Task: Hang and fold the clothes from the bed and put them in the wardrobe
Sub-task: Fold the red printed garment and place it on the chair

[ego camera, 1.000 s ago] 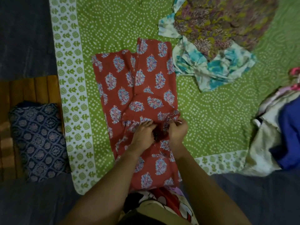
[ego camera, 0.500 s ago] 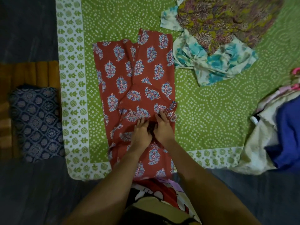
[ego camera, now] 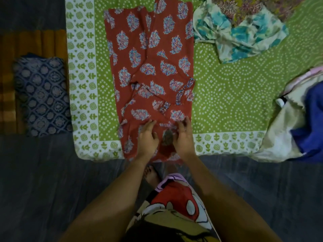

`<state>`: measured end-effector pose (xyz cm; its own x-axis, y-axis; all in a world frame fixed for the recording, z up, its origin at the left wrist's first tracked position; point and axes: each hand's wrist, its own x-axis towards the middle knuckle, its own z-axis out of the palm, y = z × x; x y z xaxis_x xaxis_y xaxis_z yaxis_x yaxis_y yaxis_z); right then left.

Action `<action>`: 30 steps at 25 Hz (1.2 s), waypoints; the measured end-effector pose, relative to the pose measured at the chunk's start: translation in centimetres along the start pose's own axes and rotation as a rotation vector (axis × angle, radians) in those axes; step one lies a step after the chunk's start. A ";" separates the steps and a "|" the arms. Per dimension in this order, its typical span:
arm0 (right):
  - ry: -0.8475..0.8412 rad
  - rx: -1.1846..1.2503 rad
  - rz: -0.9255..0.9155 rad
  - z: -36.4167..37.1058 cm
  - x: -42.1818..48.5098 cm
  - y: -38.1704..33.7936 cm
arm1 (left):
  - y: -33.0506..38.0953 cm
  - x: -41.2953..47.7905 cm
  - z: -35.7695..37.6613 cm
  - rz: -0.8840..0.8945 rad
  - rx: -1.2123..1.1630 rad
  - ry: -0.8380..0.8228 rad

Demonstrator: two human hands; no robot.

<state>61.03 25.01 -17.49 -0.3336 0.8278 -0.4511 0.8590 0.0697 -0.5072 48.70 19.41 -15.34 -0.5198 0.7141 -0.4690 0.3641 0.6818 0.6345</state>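
Observation:
A red garment with blue leaf prints lies flat and lengthwise on the green dotted bedspread, its sleeves folded in over the body. My left hand and my right hand lie side by side on its near end at the bed's edge, fingers spread and fairly straight, pressing on the cloth. Between the two hands the dark neck opening shows.
A crumpled white and teal garment and a purple-olive floral one lie at the back right. A cream and blue heap sits at the right edge. A folded navy patterned cloth rests on a wooden surface left of the bed.
Both hands slid toward me along the garment, from its middle to its near end, and went from pinching to flat. The view drew back from the bed.

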 end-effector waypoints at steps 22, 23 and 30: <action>-0.149 1.120 0.457 -0.5 -7.7 3.1 | -8.3 -6.9 -2.4 -0.638 -1.008 -0.035; -0.152 1.143 0.479 -0.5 -8.0 3.4 | -8.3 -7.4 -2.6 -0.636 -1.071 -0.033; -0.101 1.244 0.547 -0.6 -10.0 4.2 | -8.7 -11.3 -2.2 -0.746 -1.287 0.044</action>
<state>68.19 17.34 -14.60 -0.1396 0.5396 -0.8303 -0.0077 -0.8391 -0.5440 49.66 5.03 -14.20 -0.3054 0.2510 -0.9186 -0.8936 0.2577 0.3675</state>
